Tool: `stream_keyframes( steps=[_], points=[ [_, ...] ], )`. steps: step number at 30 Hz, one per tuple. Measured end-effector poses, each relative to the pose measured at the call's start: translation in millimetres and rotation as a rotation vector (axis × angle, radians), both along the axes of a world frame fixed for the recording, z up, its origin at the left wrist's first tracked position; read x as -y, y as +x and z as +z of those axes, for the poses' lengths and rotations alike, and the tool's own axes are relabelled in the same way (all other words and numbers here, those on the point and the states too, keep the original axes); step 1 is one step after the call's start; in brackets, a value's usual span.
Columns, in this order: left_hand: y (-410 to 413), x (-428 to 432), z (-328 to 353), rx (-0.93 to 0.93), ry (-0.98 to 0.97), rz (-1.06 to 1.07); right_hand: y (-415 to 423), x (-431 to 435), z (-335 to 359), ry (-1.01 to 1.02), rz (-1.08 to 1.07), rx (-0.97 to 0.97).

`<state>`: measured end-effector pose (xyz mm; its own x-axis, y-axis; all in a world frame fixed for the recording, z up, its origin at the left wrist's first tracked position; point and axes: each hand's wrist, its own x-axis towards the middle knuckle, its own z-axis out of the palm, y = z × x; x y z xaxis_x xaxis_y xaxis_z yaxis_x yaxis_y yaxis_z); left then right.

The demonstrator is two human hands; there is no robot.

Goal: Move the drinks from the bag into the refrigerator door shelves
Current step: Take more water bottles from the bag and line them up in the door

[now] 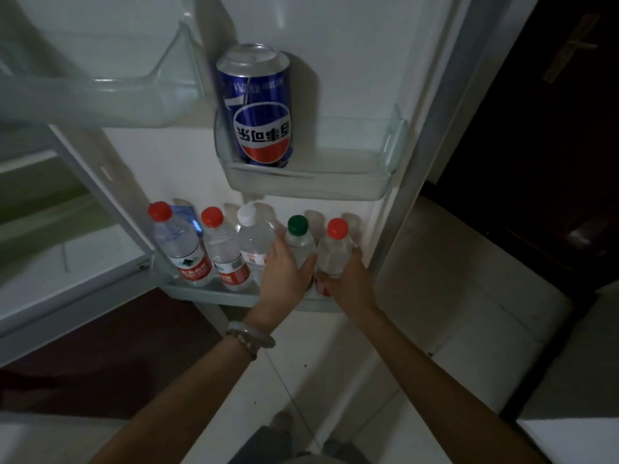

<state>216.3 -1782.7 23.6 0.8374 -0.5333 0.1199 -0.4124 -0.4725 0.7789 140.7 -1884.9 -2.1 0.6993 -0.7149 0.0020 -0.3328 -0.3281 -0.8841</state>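
Note:
The open fridge door faces me. Its bottom shelf (214,291) holds several clear water bottles in a row. My left hand (284,272) wraps the green-capped bottle (299,234). My right hand (348,279) grips the red-capped bottle (335,249) at the row's right end. Both bottles stand upright in the shelf. To the left stand a white-capped bottle (253,239) and two red-capped, red-labelled bottles (177,246) (222,252). A blue cola can (256,105) stands upside down in the middle shelf (335,185). The bag is out of view.
A small blue carton (187,216) sits behind the left bottles. An empty upper door bin (134,78) is at top left. The fridge interior (50,229) lies to the left. White floor tiles (318,380) are below, and a dark wooden door (552,128) stands at right.

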Motion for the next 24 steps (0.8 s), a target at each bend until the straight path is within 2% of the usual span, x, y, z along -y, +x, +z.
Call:
stream_keyframes(
  steps=[4, 9, 14, 16, 21, 24],
  points=[
    [-6, -4, 5, 0.063, 0.079, 0.003, -6, 3, 5, -0.029, 0.089, -0.047],
    [-25, -15, 4, 0.223, 0.12, 0.0, -22, 13, 18, -0.256, 0.124, -0.154],
    [-58, -27, -3, 0.435, 0.087, 0.018, -55, 22, 30, -0.391, 0.153, -0.046],
    [-69, -29, -11, 0.447, 0.098, 0.032, -68, 24, 30, -0.4, 0.194, -0.042],
    [-90, -23, -34, 0.519, 0.223, -0.266, -95, 27, 24, -0.373, 0.374, 0.002],
    [-99, -5, -43, 0.53, 0.349, -0.334, -114, 28, 25, -0.409, 0.383, -0.039]
  ],
)
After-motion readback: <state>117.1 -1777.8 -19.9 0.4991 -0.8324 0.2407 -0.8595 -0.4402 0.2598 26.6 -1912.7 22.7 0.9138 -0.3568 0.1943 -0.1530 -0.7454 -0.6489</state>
